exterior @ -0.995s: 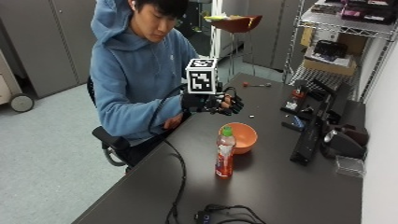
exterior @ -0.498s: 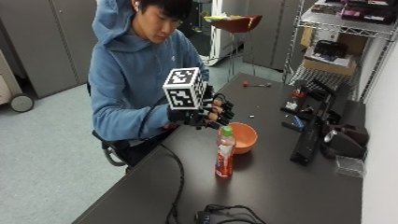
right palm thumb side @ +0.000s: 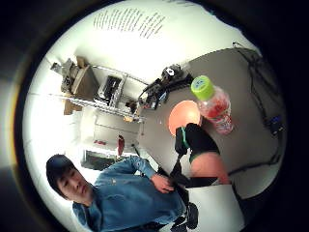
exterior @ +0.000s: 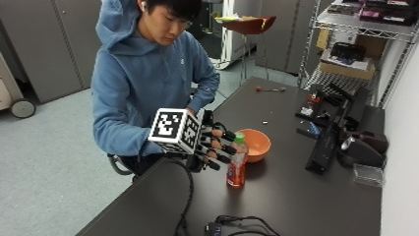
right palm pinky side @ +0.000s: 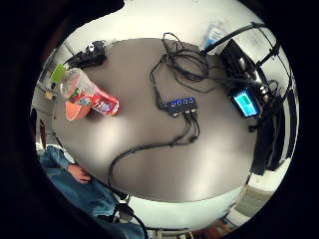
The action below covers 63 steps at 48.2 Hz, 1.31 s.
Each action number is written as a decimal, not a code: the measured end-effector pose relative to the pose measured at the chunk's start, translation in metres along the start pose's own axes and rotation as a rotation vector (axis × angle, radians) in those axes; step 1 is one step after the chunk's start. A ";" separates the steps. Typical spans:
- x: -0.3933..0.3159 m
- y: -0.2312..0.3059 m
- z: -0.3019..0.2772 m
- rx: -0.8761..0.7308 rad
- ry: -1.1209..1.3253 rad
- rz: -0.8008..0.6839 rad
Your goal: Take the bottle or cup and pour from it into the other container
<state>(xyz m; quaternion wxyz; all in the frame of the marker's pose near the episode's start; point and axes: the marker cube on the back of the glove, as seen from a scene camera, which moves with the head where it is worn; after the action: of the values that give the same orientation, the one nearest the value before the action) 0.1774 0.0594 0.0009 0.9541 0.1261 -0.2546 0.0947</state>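
**Bottle upright on the table, gloved hand spread just beside it**

Bottle [exterior: 236,164]: one, clear plastic with a green cap and a red label, standing upright on the dark table [exterior: 294,206] near its middle. One orange bowl [exterior: 255,144] sits right behind it, on the side toward the shelving; in the outside view the two overlap, so I cannot tell if they touch. From the little finger side palm view, the bottle [right palm pinky side: 88,97] and bowl [right palm pinky side: 76,110] appear together near the table's rounded edge, and the thumb side palm view shows the green cap [right palm thumb side: 202,87] close to the palm with the bowl [right palm thumb side: 183,117] beyond it.

One right hand [exterior: 211,146], in a black glove, hovers at the bottle's side, about level with its cap and shoulder. Its fingers [exterior: 221,133] are spread and reach toward the bottle, released rather than clenched, grasping nothing; whether the fingertips touch the plastic cannot be told. The person, in a blue hooded top, sits at the table edge. The bare other hand [right palm thumb side: 166,183] rests near the table edge by the person's body.

Elsewhere on the table: one small hub with blue lights [right palm pinky side: 180,105] trailing several black cables [right palm pinky side: 149,148], and a cluster of dark devices [exterior: 334,132] along the far side beside a wire shelf unit [exterior: 353,44].
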 end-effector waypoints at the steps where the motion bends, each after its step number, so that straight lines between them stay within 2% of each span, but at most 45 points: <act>1: 0.004 0.000 0.000 0.003 -0.011 0.003; 25: 0.040 0.004 0.015 0.038 -0.287 0.034; 63: 0.055 0.003 0.058 0.013 -0.492 0.033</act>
<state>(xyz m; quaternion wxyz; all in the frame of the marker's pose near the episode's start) 0.1965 0.0520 0.0783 0.8610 0.1473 -0.4805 0.0782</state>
